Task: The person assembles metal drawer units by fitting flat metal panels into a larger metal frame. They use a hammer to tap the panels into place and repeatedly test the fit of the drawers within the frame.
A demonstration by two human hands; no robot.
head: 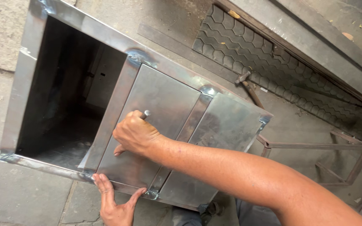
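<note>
Bare sheet steel, grey and a little blue near the welds, makes the small door panel [156, 125] that you are fitting into the middle of the steel cabinet frame [26, 83]. Your right hand [135, 134] lies on this panel with the fingers closed together around a thin metal pin [146, 113], whose round head stands out above your knuckles. Your left hand [115, 201] is at the lower edge of the frame, fingers spread apart, the fingertips pressing against the bottom corner of the panel and holding nothing. To do this well, I think you should keep the panel flat against the frame and push evenly with the left fingertips, so that the gap along the upright bar [114, 113] is equal from top to bottom; keep the pin straight to the sheet and not tilted. Mind the cut edges, they look sharp. Beside this panel, on the right, a second closed panel [223, 134] already sits in the frame. On the left the open compartment [68, 96] is dark; inside I can see only its back wall with some small holes, and I cannot tell if something lies on its bottom. Further away, on the concrete floor, there is a hammer [248, 86], a honeycomb rubber mat [248, 50] and a frame of thin square tube [336, 155].
</note>
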